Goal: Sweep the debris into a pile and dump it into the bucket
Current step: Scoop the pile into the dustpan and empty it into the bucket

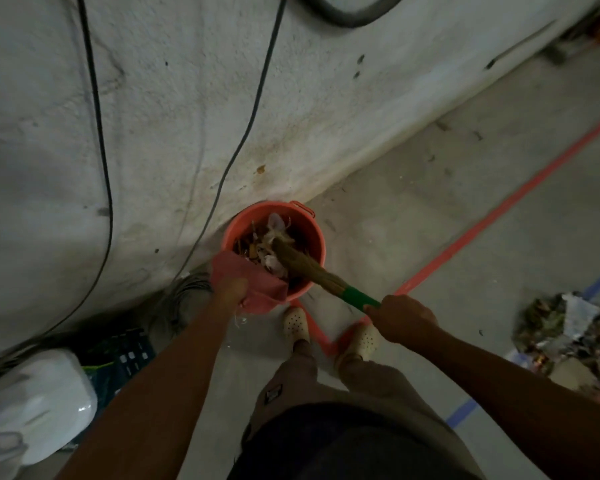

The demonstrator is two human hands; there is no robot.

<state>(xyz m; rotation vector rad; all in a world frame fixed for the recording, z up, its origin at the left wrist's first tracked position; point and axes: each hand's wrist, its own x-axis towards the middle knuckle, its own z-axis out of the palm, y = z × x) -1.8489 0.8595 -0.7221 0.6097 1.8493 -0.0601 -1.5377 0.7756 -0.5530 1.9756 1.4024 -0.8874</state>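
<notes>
Both arms stretch forward and down. The left hand (232, 291) grips a pink dustpan (262, 295) tipped over the orange bucket (315, 233) by the wall. The right hand (400, 317) clenches the broom (310, 268) by its green handle, its bristles down among the debris (253, 245) inside the bucket.

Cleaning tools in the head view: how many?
2. A pink dustpan held by the left hand at the bucket rim, and a broom held by the right hand, bristles in the bucket. No others visible.
</notes>
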